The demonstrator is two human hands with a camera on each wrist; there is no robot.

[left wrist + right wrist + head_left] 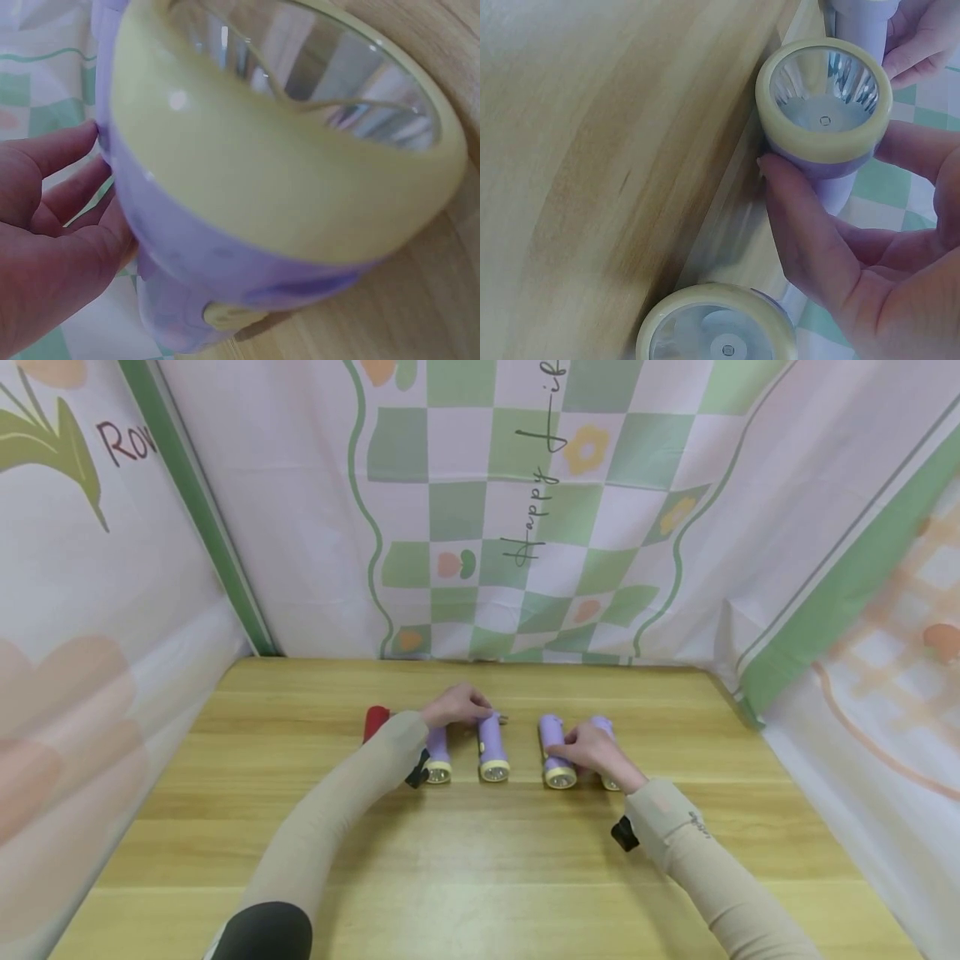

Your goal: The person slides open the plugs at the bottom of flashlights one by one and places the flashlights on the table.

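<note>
Four purple flashlights with cream-yellow rims lie in a row on the wooden table, lenses towards me. My left hand [456,706] pinches the tail end of the second flashlight from the left [492,750]. In the left wrist view, a large flashlight head [247,180] hides part of the fingers. My right hand [594,750] grips the third flashlight [552,735] along its body, with thumb and fingers on either side below the rim [823,146]. Under the right hand lies the rightmost flashlight [603,724], partly covered. The leftmost flashlight [438,750] sits beside my left wrist, partly hidden.
A red object [375,720], mostly behind my left sleeve, lies at the row's left end. The wooden table [480,877] ends at a printed curtain [525,510] at the back, with more cloth along both sides. Black wrist cameras hang beneath both sleeves.
</note>
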